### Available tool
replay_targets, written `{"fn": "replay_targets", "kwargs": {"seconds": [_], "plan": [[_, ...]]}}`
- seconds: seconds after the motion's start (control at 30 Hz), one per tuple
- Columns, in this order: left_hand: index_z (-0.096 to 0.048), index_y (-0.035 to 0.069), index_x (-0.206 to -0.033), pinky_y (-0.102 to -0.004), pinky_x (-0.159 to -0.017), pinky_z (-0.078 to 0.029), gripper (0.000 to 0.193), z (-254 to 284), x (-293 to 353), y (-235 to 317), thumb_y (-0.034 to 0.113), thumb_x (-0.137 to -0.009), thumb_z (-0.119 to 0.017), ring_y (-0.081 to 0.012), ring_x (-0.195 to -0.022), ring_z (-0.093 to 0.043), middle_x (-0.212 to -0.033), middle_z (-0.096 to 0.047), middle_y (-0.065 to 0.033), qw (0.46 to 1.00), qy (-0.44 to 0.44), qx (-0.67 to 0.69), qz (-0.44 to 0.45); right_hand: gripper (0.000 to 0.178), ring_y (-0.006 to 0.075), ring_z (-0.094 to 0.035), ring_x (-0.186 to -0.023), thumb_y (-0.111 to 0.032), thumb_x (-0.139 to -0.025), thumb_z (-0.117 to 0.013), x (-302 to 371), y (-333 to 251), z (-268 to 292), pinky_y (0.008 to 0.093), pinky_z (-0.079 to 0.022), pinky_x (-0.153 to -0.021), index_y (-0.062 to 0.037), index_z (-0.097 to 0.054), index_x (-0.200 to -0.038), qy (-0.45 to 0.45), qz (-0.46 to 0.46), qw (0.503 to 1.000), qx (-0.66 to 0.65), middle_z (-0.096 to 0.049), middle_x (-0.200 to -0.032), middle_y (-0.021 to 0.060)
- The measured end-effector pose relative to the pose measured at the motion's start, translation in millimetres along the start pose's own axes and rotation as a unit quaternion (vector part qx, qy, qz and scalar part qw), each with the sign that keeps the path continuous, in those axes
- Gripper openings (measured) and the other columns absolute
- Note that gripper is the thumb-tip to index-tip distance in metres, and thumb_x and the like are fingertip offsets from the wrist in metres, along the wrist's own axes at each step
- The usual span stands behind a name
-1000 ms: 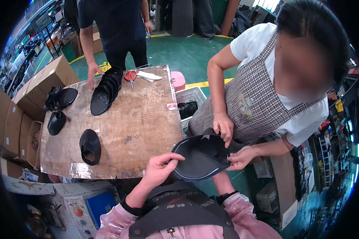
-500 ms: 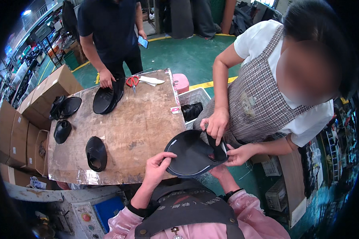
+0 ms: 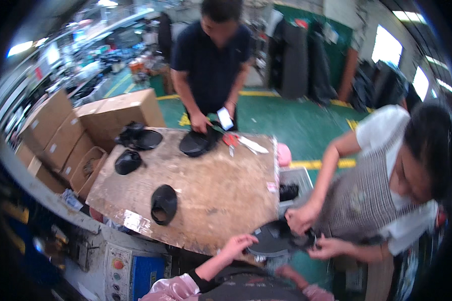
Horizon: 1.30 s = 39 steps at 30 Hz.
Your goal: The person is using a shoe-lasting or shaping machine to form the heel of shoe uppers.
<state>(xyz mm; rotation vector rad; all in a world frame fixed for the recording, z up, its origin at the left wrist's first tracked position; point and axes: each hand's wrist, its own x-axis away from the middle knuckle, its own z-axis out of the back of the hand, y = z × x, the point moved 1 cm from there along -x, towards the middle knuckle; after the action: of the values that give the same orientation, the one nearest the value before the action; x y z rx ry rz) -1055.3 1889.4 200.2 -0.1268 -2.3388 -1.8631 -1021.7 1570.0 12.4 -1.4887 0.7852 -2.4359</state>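
A black, curved, bowl-like piece [image 3: 271, 240] with a pale line along its edge is held out in front of me, past the table's near right corner. My left hand [image 3: 238, 247] pinches its left rim between thumb and fingers. Below the piece is my right hand [image 3: 292, 275], blurred and partly in shadow; whether it touches the piece I cannot tell. On the right, a co-worker in a checked apron grips the same piece with both hands: one hand [image 3: 305, 219] presses from above at its folded end, the other hand [image 3: 329, 248] holds its right edge.
Several similar black pieces, one an oval piece with an opening [image 3: 163, 204], lie on the worn wooden table [image 3: 221, 193]. Across it, a person holding a phone [image 3: 225, 119] touches another black piece [image 3: 196, 144]. Red-handled scissors [image 3: 230, 140] lie nearby. Cardboard boxes [image 3: 123, 111] stand at left.
My view has tilted up, so the table and people sit lower and further right. My right hand shows lower beneath the piece. The person across has brought the phone in front of the body.
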Motion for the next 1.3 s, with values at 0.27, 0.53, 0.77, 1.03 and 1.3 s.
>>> {"fn": "replay_targets", "kwargs": {"seconds": [0.27,0.53,0.77,1.03,1.3], "plan": [[-0.031,0.013,-0.142,-0.0256,-0.066,-0.049,0.049,47,47,-57,0.026,-0.097,-0.047,-0.0127,-0.073,-0.061,-0.093,-0.062,-0.0066,0.948,-0.003,0.275,0.160,0.034,0.0237,-0.058,-0.104,-0.025,-0.088,-0.052,-69,-10,22,0.0386,-0.042,-0.092,-0.0071,-0.062,-0.115,-0.051,0.194,0.959,0.200,-0.063,-0.111,0.0126],[-0.058,0.003,-0.102,-0.0299,-0.060,-0.050,0.018,251,113,-88,0.007,-0.087,-0.048,-0.0179,-0.067,-0.061,-0.079,-0.064,-0.0087,0.937,0.299,0.181,-0.021,0.037,0.0264,-0.059,-0.101,-0.030,-0.089,-0.050,-63,-50,22,0.0399,-0.043,-0.089,-0.0067,-0.062,-0.115,-0.080,0.320,0.931,0.154,-0.064,-0.109,0.0144],[-0.063,0.005,-0.108,-0.0362,-0.061,-0.054,0.025,137,166,-169,0.015,-0.090,-0.050,-0.0255,-0.075,-0.067,-0.091,-0.068,-0.0154,0.961,0.131,0.018,0.244,0.041,0.0288,-0.060,-0.098,-0.036,-0.089,-0.048,-33,-86,-2,0.0410,-0.044,-0.087,-0.0063,-0.062,-0.114,-0.086,0.401,0.909,0.068,-0.064,-0.107,0.0160],[-0.063,0.005,-0.111,-0.0270,-0.063,-0.052,0.029,170,173,-191,0.004,-0.085,-0.051,-0.0148,-0.069,-0.063,-0.081,-0.067,-0.0080,0.945,0.103,-0.131,0.282,0.043,0.0299,-0.057,-0.108,-0.036,-0.088,-0.048,-21,12,-95,0.0403,-0.043,-0.092,-0.0071,-0.061,-0.116,-0.018,0.083,0.996,0.005,-0.060,-0.118,0.0153],[-0.063,0.003,-0.104,-0.0255,-0.056,-0.049,0.020,182,152,-165,0.008,-0.091,-0.049,-0.0115,-0.063,-0.061,-0.076,-0.065,-0.0066,0.945,0.096,-0.143,0.278,0.042,0.0253,-0.054,-0.114,-0.042,-0.090,-0.051,17,20,-136,0.0367,-0.041,-0.097,-0.0113,-0.061,-0.118,0.041,-0.034,0.999,-0.006,-0.059,-0.122,0.0091]]}}
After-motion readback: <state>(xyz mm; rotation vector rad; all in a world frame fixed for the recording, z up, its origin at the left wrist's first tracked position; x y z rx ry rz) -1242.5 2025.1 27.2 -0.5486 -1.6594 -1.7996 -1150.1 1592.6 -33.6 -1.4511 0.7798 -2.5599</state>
